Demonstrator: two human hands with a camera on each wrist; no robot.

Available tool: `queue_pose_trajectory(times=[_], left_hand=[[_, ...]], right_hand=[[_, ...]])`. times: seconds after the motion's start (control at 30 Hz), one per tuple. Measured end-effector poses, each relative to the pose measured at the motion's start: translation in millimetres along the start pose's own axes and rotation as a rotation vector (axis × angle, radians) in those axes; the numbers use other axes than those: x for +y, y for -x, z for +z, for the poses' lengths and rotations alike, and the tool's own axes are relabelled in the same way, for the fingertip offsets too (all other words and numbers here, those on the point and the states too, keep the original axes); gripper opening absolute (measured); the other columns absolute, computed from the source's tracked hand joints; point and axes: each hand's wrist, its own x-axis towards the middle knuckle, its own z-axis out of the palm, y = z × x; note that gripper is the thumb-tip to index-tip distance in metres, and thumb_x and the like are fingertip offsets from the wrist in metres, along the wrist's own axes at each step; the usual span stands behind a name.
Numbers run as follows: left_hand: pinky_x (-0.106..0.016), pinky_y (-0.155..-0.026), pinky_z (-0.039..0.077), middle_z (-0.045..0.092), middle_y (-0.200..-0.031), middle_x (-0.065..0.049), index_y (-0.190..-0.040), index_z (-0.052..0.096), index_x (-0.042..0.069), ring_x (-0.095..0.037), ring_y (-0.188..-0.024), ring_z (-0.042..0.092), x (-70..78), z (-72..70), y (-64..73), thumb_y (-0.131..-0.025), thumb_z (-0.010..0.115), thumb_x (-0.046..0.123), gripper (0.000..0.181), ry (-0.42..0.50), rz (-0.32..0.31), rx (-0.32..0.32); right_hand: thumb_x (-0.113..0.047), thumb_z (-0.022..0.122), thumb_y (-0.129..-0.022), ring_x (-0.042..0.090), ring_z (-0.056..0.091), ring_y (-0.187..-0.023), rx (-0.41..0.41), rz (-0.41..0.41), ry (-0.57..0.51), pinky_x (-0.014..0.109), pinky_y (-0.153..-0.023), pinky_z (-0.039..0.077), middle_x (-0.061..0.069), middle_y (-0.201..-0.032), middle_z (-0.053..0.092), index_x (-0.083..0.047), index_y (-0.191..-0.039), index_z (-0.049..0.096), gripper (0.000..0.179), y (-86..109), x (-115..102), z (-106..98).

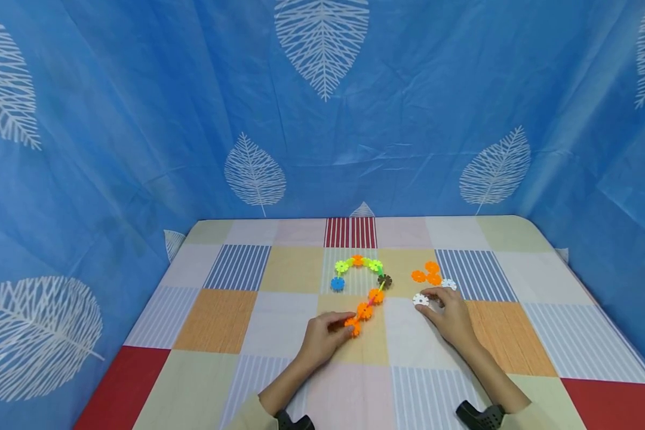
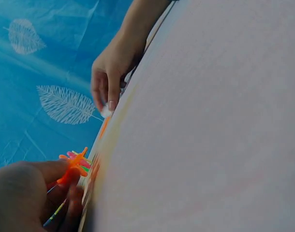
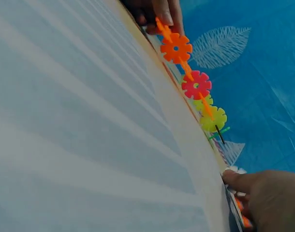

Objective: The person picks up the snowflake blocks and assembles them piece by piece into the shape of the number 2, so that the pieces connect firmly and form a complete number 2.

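Note:
A chain of notched plastic discs, interlocked at their slots, curves over the table like a hook. Its far end is a blue disc; yellow-green discs, a dark brown disc and orange discs follow. My left hand pinches the nearest orange disc between thumb and fingers. To the right, my right hand holds a white disc by its edge with thumb and fingertips. A pink disc shows within the chain in the right wrist view.
Several loose orange discs lie beyond my right hand. Another white disc rests beside them. The table is covered with a patchwork-print cloth. A blue curtain with white leaf prints hangs behind and at both sides.

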Motion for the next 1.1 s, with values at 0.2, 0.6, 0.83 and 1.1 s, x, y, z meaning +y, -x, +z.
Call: queue_pose_trajectory(times=[0.2, 0.6, 0.83, 1.1], left_hand=[[-0.031, -0.051, 0.053, 0.064, -0.082, -0.013, -0.116, 0.061, -0.004, -0.025, -0.058, 0.065, 4.8, -0.2, -1.5, -0.085, 0.064, 0.000, 0.032, 0.396, -0.209, -0.082], [-0.032, -0.061, 0.054, 0.065, -0.085, -0.019, -0.111, 0.061, -0.011, -0.030, -0.068, 0.067, 36.6, -14.4, 2.7, -0.086, 0.060, -0.003, 0.026, 0.462, -0.281, -0.098], [-0.032, -0.062, 0.054, 0.066, -0.084, -0.016, -0.109, 0.062, -0.010, -0.029, -0.069, 0.067, 30.0, -11.0, 2.1, -0.086, 0.060, -0.004, 0.024, 0.495, -0.322, -0.099], [-0.031, -0.061, 0.054, 0.067, -0.084, -0.014, -0.110, 0.064, -0.004, -0.027, -0.069, 0.068, 8.9, -0.6, -3.8, -0.085, 0.062, -0.001, 0.025, 0.504, -0.343, -0.117]], right_hand=[[0.003, 0.073, -0.075, 0.011, 0.058, -0.058, -0.065, -0.090, -0.333, 0.017, -0.053, 0.046, 0.002, -0.075, 0.065, -0.008, -0.095, 0.065, 0.024, 8.4, -27, 11], [0.004, 0.067, -0.080, 0.024, 0.067, -0.070, -0.265, -0.049, -0.527, 0.027, -0.063, 0.053, 0.012, -0.079, 0.069, 0.002, -0.085, 0.065, 0.007, 17.3, -102, 24], [0.010, 0.068, -0.076, 0.021, 0.066, -0.071, -0.238, -0.087, -0.498, 0.025, -0.064, 0.052, 0.007, -0.079, 0.069, -0.001, -0.082, 0.066, 0.012, 17.9, -104, 26], [0.007, 0.070, -0.074, 0.021, 0.065, -0.068, -0.205, -0.146, -0.458, 0.026, -0.061, 0.052, 0.010, -0.077, 0.068, -0.001, -0.080, 0.067, 0.011, 16.5, -103, 24]])
